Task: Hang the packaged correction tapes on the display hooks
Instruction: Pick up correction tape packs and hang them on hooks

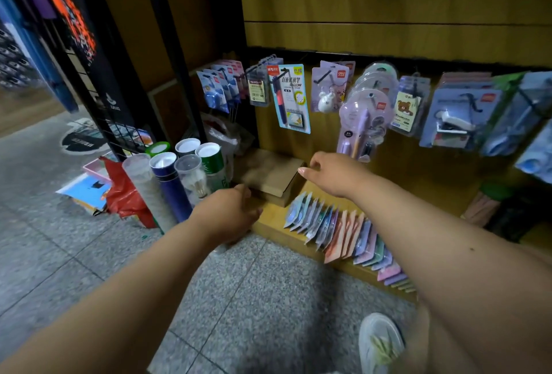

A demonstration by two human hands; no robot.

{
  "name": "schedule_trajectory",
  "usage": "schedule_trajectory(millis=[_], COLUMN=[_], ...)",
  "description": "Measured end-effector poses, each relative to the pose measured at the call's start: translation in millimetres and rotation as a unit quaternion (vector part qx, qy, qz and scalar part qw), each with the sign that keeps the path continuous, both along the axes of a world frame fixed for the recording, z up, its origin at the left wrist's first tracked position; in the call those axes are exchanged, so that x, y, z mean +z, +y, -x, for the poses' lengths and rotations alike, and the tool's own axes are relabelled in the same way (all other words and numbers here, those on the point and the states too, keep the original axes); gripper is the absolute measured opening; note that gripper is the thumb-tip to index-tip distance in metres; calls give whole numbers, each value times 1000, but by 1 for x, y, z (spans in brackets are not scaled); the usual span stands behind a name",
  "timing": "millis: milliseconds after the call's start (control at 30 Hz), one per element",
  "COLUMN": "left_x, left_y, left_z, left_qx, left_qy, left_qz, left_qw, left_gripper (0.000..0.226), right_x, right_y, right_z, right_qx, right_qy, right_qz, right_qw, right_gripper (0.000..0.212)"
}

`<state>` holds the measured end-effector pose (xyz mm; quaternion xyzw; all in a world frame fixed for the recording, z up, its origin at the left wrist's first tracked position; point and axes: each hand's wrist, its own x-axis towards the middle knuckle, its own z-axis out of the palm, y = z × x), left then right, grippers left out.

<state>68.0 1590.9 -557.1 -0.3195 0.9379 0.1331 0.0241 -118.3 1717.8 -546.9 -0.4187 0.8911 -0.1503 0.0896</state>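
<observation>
A row of packaged correction tapes (pixel 337 230) in blue, pink and green leans along the low wooden ledge (pixel 270 228). Above them, display hooks (pixel 325 76) on the wooden wall carry stationery packs, among them blue correction tape packs (pixel 213 91) at the far left. My left hand (pixel 230 214) rests at the ledge's front left corner, fingers curled, nothing seen in it. My right hand (pixel 331 172) reaches over the right edge of a brown cardboard box (pixel 270 175) on the ledge, fingers bent, apparently holding nothing.
Several shuttlecock tubes (pixel 179 176) stand on the floor left of the ledge, beside a red bag (pixel 125 194) and booklets. A black wire rack (pixel 98 81) stands further left. A white shoe (pixel 380 340) is on the granite floor, bottom right.
</observation>
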Motion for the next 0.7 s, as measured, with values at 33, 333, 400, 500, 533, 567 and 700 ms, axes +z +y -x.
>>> schedule_trajectory(millis=[33, 333, 400, 500, 533, 567, 700], left_x=[-5, -71, -86, -110, -118, -127, -157], left_y=[-4, -49, -59, -75, -80, -84, -96], left_z=[3, 39, 50, 66, 71, 75, 90], left_qx=[3, 4, 4, 4, 3, 1, 10], left_qy=[-9, -41, -39, -30, -29, -28, -27], left_qz=[-1, -23, -34, -56, -66, -76, -95], left_qw=[1000, 999, 999, 998, 997, 997, 995], left_gripper=[53, 50, 51, 49, 48, 48, 45], right_x=[-6, -92, -111, -141, -151, -160, -193], right_y=[-4, -65, -78, -95, -99, -103, -121], right_z=[3, 45, 55, 72, 77, 82, 99], right_qx=[-2, -21, -33, -46, -53, -63, -108], right_qy=[-8, -59, -63, -72, -75, -77, -101], right_qz=[-4, -59, -66, -82, -86, -90, -94], right_qw=[1000, 996, 995, 993, 992, 991, 985], right_gripper=[49, 48, 48, 48, 49, 50, 54])
